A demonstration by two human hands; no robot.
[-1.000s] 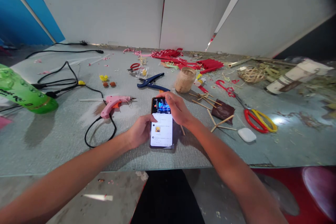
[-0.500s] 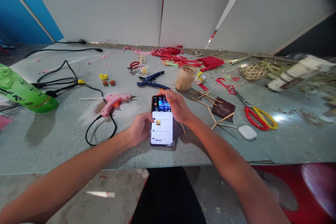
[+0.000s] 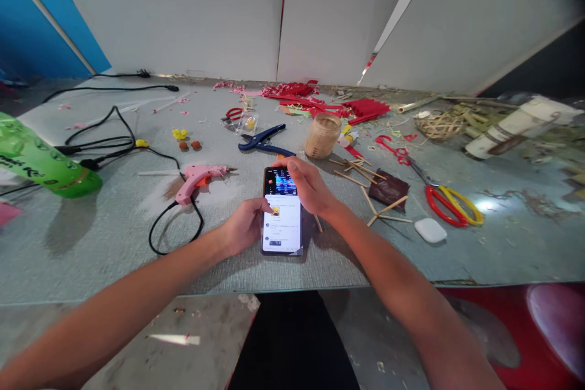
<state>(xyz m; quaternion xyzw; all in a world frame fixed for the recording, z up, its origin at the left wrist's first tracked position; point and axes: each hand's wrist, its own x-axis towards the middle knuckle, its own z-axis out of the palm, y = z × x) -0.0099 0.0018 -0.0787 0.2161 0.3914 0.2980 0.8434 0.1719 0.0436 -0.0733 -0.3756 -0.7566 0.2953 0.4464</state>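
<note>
A dark-edged rectangular smartphone (image 3: 284,228) with a lit screen is held above the front part of the grey textured table (image 3: 105,250); whether its lower end touches the tabletop cannot be told. The left hand (image 3: 247,226) grasps its left side, thumb over the screen; the right hand (image 3: 313,189) grips its upper right corner, fingers curling around the top. Left of the phone lies a pink plastic glue gun (image 3: 195,177); just beyond it, a blue-handled cutter (image 3: 251,143) and a cloudy tan jar (image 3: 322,139). Right of the phone are thin wooden sticks (image 3: 390,209), a rounded white case (image 3: 430,231) and red-and-yellow-handled scissors (image 3: 443,212).
</note>
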